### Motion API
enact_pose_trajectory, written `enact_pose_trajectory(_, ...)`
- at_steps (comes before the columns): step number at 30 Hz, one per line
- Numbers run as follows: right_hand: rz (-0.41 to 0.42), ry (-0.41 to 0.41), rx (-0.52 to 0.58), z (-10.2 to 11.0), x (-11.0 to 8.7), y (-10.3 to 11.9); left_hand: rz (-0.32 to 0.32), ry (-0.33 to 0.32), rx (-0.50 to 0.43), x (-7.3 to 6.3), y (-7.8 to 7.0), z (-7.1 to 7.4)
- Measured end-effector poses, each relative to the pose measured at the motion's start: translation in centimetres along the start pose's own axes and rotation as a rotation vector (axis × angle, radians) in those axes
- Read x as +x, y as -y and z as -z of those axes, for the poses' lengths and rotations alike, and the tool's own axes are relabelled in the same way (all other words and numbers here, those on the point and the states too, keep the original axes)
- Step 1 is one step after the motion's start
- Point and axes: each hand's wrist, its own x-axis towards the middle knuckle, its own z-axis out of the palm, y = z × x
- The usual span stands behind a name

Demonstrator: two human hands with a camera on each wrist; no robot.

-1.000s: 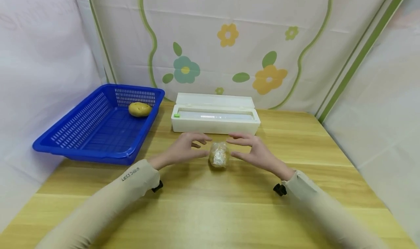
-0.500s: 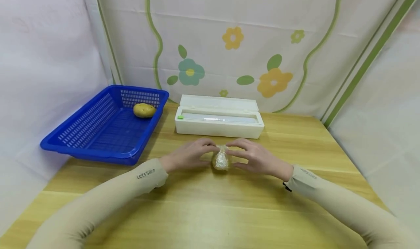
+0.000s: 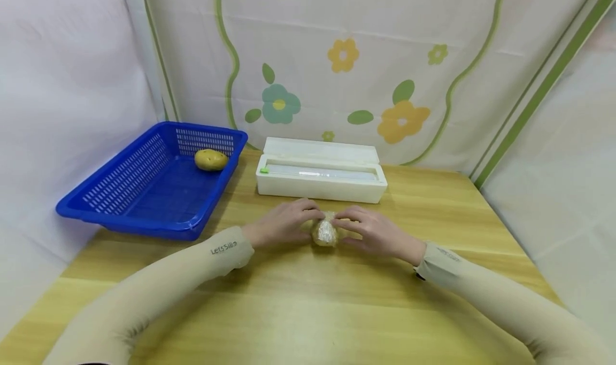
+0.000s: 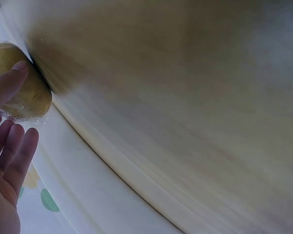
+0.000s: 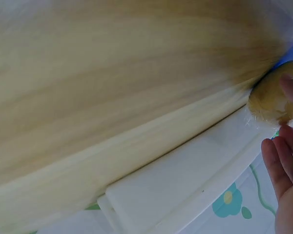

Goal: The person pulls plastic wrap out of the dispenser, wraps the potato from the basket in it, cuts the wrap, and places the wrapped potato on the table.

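Note:
A potato wrapped in clear film (image 3: 325, 235) stands on the table in the head view, between my two hands. My left hand (image 3: 287, 222) pinches it from the left with thumb and index finger. From the other side my right hand (image 3: 376, 232) pinches the film near its top. In the left wrist view the thumb lies on the wrapped potato (image 4: 33, 97), and the other fingers stay off it, loosely bent. Likewise, the right wrist view has a thumb against the potato (image 5: 266, 100); the index fingertips are partly hidden.
Behind the hands stands a white box (image 3: 321, 187) with its lid up and a film roll inside. A blue basket (image 3: 185, 232) holding an unwrapped potato (image 3: 210, 160) sits at the left. Fabric walls (image 3: 308, 28) enclose the wooden table (image 3: 308, 311).
Both hands have come in from beside the wrapped potato and taken hold of its film. The head view has shifted slightly. Basket and box stay put.

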Motion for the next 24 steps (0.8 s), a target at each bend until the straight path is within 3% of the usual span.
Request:
enact_pose_trajectory(6, -0.071, -0.028, 0.051, -0.51, 0.04, -0.19, 0.042, 0.025, -0.084, -0.04, 0.4, 0.25)
enact_pose_trajectory(12, -0.221, -0.038, 0.26, -0.49, -0.22, 0.03, 0.194, 0.047, -0.408, -0.21, 0.61, 0.34)
enact_pose_trajectory(14, -0.282, -0.027, 0.357, -0.32, -0.07, 0.09, 0.234, 0.04, -0.473, -0.05, 0.67, 0.45)
enact_pose_trajectory(17, -0.348, -0.017, 0.454, 0.03, 0.34, 0.12, 0.231, 0.026, -0.483, 0.27, 0.73, 0.72)
enact_pose_trajectory(20, -0.382, -0.007, 0.483, 0.19, 0.59, 0.03, 0.225, 0.043, -0.48, 0.46, 0.72, 0.94)
enact_pose_trajectory(24, -0.473, 0.024, 0.496, 0.24, 0.66, 0.05, 0.278, 0.095, -0.518, 0.46, 0.72, 0.74)
